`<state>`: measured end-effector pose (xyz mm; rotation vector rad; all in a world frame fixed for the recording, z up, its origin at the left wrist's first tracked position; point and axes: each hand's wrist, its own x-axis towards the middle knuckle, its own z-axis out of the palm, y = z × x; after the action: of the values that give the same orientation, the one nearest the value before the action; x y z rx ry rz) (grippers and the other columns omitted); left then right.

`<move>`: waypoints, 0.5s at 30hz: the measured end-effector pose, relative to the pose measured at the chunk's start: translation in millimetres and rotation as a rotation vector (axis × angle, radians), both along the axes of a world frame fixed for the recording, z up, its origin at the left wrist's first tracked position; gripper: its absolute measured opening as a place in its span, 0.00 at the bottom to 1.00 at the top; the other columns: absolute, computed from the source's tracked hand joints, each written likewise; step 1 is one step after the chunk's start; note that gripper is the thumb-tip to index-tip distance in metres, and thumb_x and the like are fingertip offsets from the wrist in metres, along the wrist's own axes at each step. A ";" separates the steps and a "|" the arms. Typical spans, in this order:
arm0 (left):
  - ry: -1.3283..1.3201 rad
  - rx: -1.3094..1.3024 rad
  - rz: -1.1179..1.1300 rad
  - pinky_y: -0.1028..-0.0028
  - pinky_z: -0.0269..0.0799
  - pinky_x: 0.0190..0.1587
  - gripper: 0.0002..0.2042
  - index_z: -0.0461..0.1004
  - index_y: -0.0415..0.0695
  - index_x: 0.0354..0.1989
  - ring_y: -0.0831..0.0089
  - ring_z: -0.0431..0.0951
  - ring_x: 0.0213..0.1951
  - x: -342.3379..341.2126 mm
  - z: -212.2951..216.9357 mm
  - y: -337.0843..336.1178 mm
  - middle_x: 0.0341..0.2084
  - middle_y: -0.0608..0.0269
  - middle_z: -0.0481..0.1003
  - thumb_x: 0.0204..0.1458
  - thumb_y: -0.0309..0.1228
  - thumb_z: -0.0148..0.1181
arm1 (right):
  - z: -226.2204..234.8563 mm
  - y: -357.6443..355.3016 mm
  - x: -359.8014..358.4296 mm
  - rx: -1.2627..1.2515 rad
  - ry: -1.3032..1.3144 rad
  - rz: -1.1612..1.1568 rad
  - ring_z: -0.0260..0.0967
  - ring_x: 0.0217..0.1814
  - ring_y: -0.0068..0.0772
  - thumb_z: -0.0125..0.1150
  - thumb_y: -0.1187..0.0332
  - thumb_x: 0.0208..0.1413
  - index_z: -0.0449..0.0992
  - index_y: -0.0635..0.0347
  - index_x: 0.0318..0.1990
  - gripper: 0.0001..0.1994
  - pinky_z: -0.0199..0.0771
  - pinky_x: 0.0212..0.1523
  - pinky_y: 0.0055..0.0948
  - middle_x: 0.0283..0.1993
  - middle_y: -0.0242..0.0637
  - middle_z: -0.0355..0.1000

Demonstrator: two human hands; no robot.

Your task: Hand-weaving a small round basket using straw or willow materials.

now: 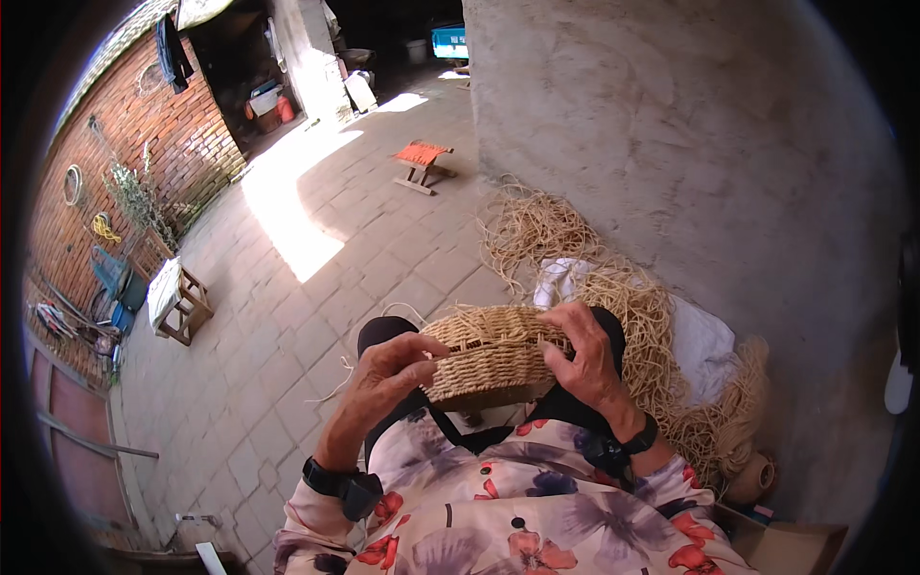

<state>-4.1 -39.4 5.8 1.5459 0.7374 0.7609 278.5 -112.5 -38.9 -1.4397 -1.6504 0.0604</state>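
The person sits with a floral sleeve at each wrist and a half-woven straw basket (491,356) held over the lap, between both hands. The left hand (383,383) grips the basket's left edge, its fingers (414,356) pinched together on the rim and a strand. The right hand (586,359) closes over the right rim, fingers (558,331) curled down onto the top coil.

The step in hand looks like working a strand into the top coil. To do it well, the left pinch would probably need to keep the strand taut while the right hand steadies the wall, so the new coil lies flush on the one beneath. Loose fibres at the rim could snag; they are best kept to one side.

Just beyond the right hand lies a heap of loose straw (613,287) over a white cloth (704,340), against the plastered wall (690,144). Farther off on the paved yard stand a low wooden stool (177,302) and a small orange-topped stool (422,163).
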 end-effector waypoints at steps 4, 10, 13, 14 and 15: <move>-0.170 -0.269 -0.269 0.86 0.57 0.25 0.13 0.76 0.43 0.51 0.90 0.66 0.25 14.2 14.0 0.8 0.25 0.75 0.72 0.59 0.31 0.63 | 49.6 -2.4 -45.7 -0.064 0.255 0.465 0.72 0.47 0.41 0.64 0.71 0.50 0.75 0.63 0.46 0.14 0.71 0.51 0.38 0.43 0.42 0.72; 0.179 -0.222 -0.399 0.82 0.61 0.27 0.14 0.77 0.42 0.52 0.86 0.69 0.29 -26.9 17.8 58.2 0.25 0.74 0.71 0.58 0.31 0.63 | 11.6 -3.1 23.0 -0.303 1.069 0.759 0.68 0.35 0.28 0.64 0.65 0.55 0.73 0.56 0.32 0.08 0.70 0.52 0.38 0.27 0.28 0.69; 0.286 -0.239 -0.269 0.83 0.54 0.21 0.12 0.81 0.42 0.45 0.87 0.63 0.22 -67.3 -1.4 88.2 0.20 0.77 0.68 0.60 0.35 0.61 | -30.2 3.3 97.7 -0.022 1.404 0.600 0.71 0.35 0.30 0.62 0.63 0.56 0.71 0.53 0.29 0.08 0.72 0.50 0.38 0.26 0.29 0.69; 0.305 -0.242 -0.229 0.82 0.52 0.20 0.11 0.80 0.40 0.45 0.88 0.60 0.21 -76.6 -4.0 92.9 0.20 0.77 0.68 0.60 0.33 0.61 | -50.8 2.1 122.3 -0.001 1.457 0.472 0.71 0.35 0.29 0.62 0.63 0.56 0.72 0.53 0.30 0.07 0.73 0.48 0.37 0.25 0.28 0.69; 0.303 -0.240 -0.227 0.82 0.52 0.20 0.11 0.80 0.40 0.45 0.88 0.60 0.21 -83.9 -7.5 97.6 0.20 0.77 0.68 0.60 0.33 0.61 | -71.7 -0.9 142.4 -0.001 1.455 0.475 0.71 0.35 0.29 0.62 0.63 0.56 0.72 0.53 0.30 0.07 0.73 0.48 0.37 0.25 0.28 0.69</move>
<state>-88.0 58.1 -1.8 1.5075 0.8245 0.2609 421.0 -113.4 -110.5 -0.5679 -0.6676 1.0889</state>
